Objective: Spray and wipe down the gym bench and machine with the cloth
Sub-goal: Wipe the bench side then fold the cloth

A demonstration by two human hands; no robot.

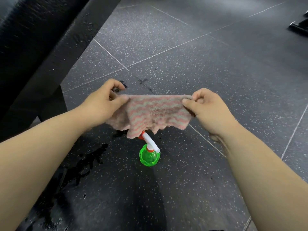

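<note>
At the upper left of the frame, the black gym bench (25, 39) slants down toward the middle, its edge beaded with droplets. Below it, at lower left, a dark wet patch (90, 157) spreads over the speckled rubber floor (216, 55). Left of centre, the left hand (106, 100) pinches one upper corner of the cloth (155, 112) between thumb and curled fingers. The cloth, pink and grey in wavy stripes, is stretched in the air between both hands at mid-frame, its top edge taut and its lower edge hanging loose and uneven. It looks light, soft and floppy, with a fluffy pile unlikely to slip. It will sag wherever it is not held, so the corners serve for spreading it, and a bunched handful would probably serve better for wiping. Just beneath its lower edge the green spray bottle (149, 155) stands upright on the floor, its trigger head partly hidden. It is likely light plastic, best taken at the neck. Right of centre, the right hand (205, 109) pinches the opposite corner. At the upper right edge a dark piece of equipment (300, 25) shows, too cropped to identify.
</note>
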